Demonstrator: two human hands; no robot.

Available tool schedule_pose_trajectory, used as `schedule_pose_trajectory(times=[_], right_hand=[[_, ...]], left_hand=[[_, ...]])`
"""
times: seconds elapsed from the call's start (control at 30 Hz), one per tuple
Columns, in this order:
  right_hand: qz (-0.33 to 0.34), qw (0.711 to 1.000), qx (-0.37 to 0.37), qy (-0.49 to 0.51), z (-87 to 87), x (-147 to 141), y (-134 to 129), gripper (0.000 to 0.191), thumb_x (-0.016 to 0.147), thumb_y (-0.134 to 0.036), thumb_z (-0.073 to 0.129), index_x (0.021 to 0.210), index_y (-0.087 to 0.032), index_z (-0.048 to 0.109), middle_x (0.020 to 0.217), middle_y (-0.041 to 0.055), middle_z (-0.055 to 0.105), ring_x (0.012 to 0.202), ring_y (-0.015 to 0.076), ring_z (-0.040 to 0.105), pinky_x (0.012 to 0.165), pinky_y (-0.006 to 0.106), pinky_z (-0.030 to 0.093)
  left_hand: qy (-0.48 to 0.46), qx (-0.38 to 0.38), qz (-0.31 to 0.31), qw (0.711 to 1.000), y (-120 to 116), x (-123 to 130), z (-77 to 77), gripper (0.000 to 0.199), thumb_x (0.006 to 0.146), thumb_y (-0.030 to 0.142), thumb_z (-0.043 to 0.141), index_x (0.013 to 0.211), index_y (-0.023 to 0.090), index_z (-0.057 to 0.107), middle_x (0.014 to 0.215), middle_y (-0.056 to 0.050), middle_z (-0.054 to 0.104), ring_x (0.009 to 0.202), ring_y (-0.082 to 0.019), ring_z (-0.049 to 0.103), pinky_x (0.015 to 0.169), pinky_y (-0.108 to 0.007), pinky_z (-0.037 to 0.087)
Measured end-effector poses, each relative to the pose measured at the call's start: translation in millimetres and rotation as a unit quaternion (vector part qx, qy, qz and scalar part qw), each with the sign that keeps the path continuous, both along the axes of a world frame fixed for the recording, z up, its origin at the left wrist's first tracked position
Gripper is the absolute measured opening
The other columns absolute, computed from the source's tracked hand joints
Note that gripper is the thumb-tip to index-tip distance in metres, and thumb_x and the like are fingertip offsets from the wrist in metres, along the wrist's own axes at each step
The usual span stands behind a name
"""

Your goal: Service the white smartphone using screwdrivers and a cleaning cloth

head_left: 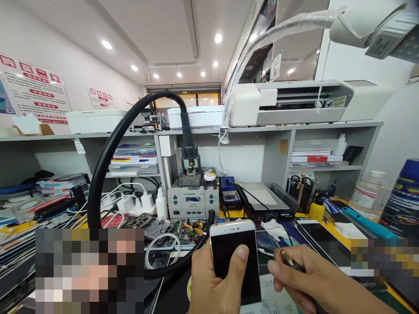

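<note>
My left hand is wrapped round a smartphone with a white top edge and a dark screen. The phone stands nearly upright, and my thumb lies across its screen. To the right, my right hand pinches a slim pen-shaped tool with a dark handle, a brass-coloured collar and a thin tip. Its exact kind is unclear. The tip points up and left, apart from the phone. Beyond this hand lies another white-framed phone.
A hot air station stands behind, its thick black hose arching over the left side. Trays of circuit boards sit before it. A flat black device, a spray can and a clear bottle stand right. Blurred patches hide both sides.
</note>
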State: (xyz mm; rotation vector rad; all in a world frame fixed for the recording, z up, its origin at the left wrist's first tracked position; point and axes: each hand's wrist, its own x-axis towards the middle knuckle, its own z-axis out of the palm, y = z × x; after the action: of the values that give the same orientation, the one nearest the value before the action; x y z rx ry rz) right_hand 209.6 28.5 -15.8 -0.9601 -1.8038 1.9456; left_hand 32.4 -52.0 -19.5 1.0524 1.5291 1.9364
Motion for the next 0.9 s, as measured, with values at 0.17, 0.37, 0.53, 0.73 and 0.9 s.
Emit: schedule_pose_trajectory(times=[0.17,0.37,0.53,0.73,0.9], right_hand=[[-0.065,0.997,-0.018,0.027,0.8,-0.8,4.6,0.036,0.094,-0.053,0.062,0.091,-0.018,0.059,0.048,-0.0106,0.049,0.028,0.004,0.04,0.027,0.014,0.041],[-0.031,0.999,0.004,-0.006,0.5,-7.8,-1.8,0.039,0.087,-0.05,0.073,0.076,-0.02,0.051,0.035,-0.0124,0.042,0.027,0.0047,0.034,0.028,0.014,0.04],[-0.037,0.999,-0.005,-0.029,-2.7,-16.4,-5.8,0.047,0.089,-0.057,0.067,0.066,-0.021,0.048,0.033,-0.0106,0.043,0.024,0.0045,0.031,0.026,0.014,0.037],[0.016,0.997,-0.073,-0.018,0.6,-24.8,-11.5,0.067,0.089,-0.066,0.059,0.047,-0.014,0.059,0.028,-0.0035,0.042,0.019,0.0043,0.032,0.024,0.014,0.035],[0.016,0.995,-0.093,-0.009,2.0,-29.9,-15.4,0.075,0.09,-0.069,0.054,0.047,-0.009,0.068,0.027,-0.0009,0.044,0.017,0.0053,0.035,0.021,0.014,0.034]], left_hand=[[-0.142,0.016,-0.097,0.985,16.7,-8.6,6.8,0.037,0.081,0.054,0.072,0.088,0.018,0.073,0.08,-0.004,0.073,0.082,-0.024,0.067,0.077,-0.031,0.052],[-0.347,-0.062,-0.125,0.928,26.3,-15.0,4.7,0.036,0.082,0.047,0.074,0.102,0.017,0.072,0.09,-0.007,0.076,0.088,-0.025,0.071,0.085,-0.037,0.054],[-0.371,-0.081,-0.137,0.915,24.1,-12.5,2.9,0.033,0.086,0.048,0.071,0.102,0.019,0.069,0.095,-0.008,0.076,0.089,-0.025,0.072,0.082,-0.037,0.057],[-0.362,-0.089,-0.164,0.913,20.7,-8.7,5.1,0.043,0.089,0.049,0.066,0.12,0.02,0.064,0.109,-0.009,0.075,0.099,-0.024,0.071,0.085,-0.033,0.055],[-0.303,-0.063,-0.191,0.932,14.6,-8.5,3.5,0.047,0.088,0.052,0.067,0.122,0.02,0.065,0.117,-0.007,0.074,0.107,-0.023,0.068,0.092,-0.031,0.051]])
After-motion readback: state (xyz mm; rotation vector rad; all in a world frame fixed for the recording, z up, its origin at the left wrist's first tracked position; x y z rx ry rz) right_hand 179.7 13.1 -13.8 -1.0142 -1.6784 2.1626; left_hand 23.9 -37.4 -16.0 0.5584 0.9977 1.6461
